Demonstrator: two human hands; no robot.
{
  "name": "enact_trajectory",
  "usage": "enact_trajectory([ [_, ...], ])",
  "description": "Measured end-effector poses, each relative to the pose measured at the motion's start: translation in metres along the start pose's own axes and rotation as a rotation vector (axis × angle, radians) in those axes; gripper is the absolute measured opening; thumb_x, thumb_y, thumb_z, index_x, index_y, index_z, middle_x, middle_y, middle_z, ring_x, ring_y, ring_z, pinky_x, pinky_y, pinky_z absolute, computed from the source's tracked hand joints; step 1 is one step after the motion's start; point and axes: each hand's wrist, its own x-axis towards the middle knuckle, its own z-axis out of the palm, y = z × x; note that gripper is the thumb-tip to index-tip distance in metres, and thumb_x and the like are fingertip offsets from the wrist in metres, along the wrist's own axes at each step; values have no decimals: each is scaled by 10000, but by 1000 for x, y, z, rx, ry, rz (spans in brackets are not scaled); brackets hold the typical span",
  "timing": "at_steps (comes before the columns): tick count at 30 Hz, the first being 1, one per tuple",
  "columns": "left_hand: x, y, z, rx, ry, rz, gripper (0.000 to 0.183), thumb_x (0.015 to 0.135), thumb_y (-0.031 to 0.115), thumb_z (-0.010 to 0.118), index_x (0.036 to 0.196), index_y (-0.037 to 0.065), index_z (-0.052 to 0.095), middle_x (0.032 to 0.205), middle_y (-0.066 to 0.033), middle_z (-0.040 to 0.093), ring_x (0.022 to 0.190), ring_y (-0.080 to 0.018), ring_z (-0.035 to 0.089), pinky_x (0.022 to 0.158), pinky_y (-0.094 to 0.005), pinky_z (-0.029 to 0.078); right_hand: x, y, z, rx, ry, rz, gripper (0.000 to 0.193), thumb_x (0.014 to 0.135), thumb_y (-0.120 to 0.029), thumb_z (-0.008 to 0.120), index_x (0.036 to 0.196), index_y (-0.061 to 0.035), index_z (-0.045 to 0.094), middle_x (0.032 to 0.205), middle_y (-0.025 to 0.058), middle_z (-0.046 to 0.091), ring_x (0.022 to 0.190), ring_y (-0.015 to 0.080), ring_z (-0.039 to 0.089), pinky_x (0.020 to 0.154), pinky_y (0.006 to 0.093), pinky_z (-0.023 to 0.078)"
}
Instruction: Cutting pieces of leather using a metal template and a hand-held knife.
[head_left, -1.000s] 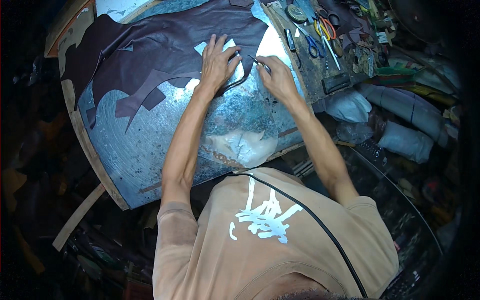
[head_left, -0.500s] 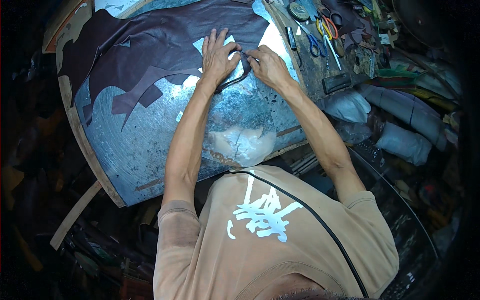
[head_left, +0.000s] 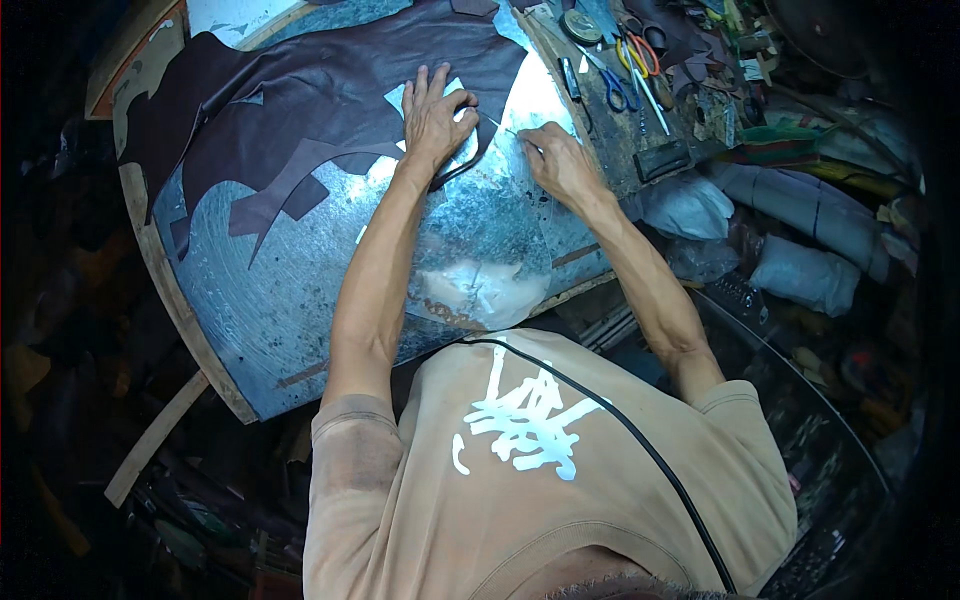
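Note:
My left hand (head_left: 437, 120) lies on a pale, flat template (head_left: 455, 90) with its fingers stretched out, pressing it against dark brown leather (head_left: 330, 85). Thumb and forefinger curve near the template's right edge. Just right of it, my right hand (head_left: 562, 170) is closed in a pinch on a thin, pointed tool (head_left: 511, 132), its tip toward the left. Most of that tool is hidden in the fingers, so its exact kind cannot be made out. A narrow, dark curved strip of leather (head_left: 462, 172) hangs below the template, by my left wrist.
Under the leather is a scratched metal-topped table (head_left: 300, 290) with a wooden edge (head_left: 190, 310). Leather offcuts (head_left: 305, 197) lie left of my left forearm. At the right, a wooden board holds blue-handled scissors (head_left: 622, 92), orange-handled scissors (head_left: 645, 55) and a round tin (head_left: 581, 27). Plastic-wrapped rolls (head_left: 800, 210) lie beyond.
My right hand has drawn back to the right and slightly down, away from the left hand, with the thin tool now showing. My left hand stays on the template.

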Motion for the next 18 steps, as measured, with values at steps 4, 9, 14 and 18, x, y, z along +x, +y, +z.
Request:
enact_trajectory([
  [4,-8,-14,-23,-52,-61,-4,334,797,390,682,1048,179,741,1462,-168,450,1414,-414,287,1160,-555,162,-14,-10,8,230,156,-29,267,933,-154,574,1128,2,669,969,171,662,898,345,665,786,428,525],
  [9,-74,21,-69,155,-156,199,722,726,680,656,1123,79,706,1440,-221,442,1392,-449,295,1133,-596,205,-60,-34,14,1050,8,606,368,967,-245,604,1262,-28,578,792,2,569,595,64,525,474,217,436],
  [14,-125,9,-94,110,-120,122,316,835,306,717,1034,61,703,1367,-194,505,1356,-421,360,1109,-574,279,-83,-77,51,1136,-73,548,392,962,-234,616,1287,-30,536,757,-28,531,555,30,492,438,188,403],
  [18,-144,30,-116,-236,20,129,268,845,225,716,1032,34,693,1232,-178,612,1198,-362,548,1023,-487,419,-77,-119,53,1094,-27,464,467,959,-227,622,1352,-33,459,750,-24,538,516,35,480,433,187,409],
])
